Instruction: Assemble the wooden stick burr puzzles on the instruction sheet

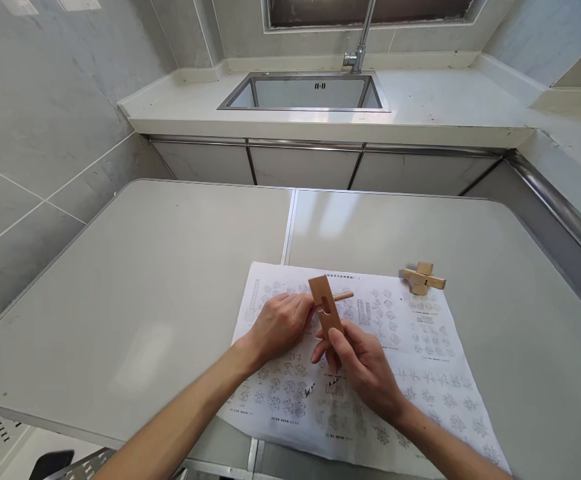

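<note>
My right hand (365, 360) pinches the lower end of a flat wooden puzzle piece (322, 291) with a slot and a notch cut in it. A thin wooden stick (344, 295) sticks out to the right from behind that piece. My left hand (281, 321) is closed at the piece's left side, apparently around the stick; its fingertips are partly hidden. Both hands are above a printed instruction sheet (385, 393) covered in small diagrams. An assembled wooden cross-shaped puzzle (424, 279) rests at the sheet's upper right corner.
The sheet lies on a pale folding table (210, 233) with a metal seam down its middle. Beyond the table's far edge is a white counter (435, 93) with a sink (300, 110) and a faucet (356, 59). A dark object (50, 463) is below the table's left front edge.
</note>
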Motion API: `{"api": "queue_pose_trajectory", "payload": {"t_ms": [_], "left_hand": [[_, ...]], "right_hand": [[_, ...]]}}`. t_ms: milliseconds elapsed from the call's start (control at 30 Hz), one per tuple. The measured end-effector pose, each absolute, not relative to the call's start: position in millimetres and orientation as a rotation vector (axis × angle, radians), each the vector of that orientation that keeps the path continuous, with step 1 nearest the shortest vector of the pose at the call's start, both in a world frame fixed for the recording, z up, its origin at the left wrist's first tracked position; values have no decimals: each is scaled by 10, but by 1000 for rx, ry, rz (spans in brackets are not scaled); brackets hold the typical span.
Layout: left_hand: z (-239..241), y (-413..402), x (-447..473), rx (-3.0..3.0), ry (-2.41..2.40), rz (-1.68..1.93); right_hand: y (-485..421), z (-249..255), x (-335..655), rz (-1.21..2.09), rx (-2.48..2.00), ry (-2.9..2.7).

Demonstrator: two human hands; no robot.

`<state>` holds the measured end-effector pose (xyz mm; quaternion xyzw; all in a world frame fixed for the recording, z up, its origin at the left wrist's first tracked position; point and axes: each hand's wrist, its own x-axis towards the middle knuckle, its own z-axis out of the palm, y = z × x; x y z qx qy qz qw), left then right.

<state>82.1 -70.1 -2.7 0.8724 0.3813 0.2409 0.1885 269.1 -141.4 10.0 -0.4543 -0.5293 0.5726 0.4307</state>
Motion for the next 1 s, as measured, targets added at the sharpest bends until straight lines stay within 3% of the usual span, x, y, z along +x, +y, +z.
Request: {"api": "queue_pose_trajectory", "payload": {"t_ms": [233,533,800,1000], "left_hand": [[-99,-692,812,2591,1097,690],[-97,-669,796,2581,1094,667],[-116,-667,800,2487,1054,875],[-93,-633,770,2570,1007,770]], "right_hand": [[-1400,100,2693,1430,-1160,-1271],[-1315,88,2713,1679,-1173,-1130],[-1282,80,2752,1814,-1188,-1042],[-1255,91,2761,1858,-1162,-1063]]}}
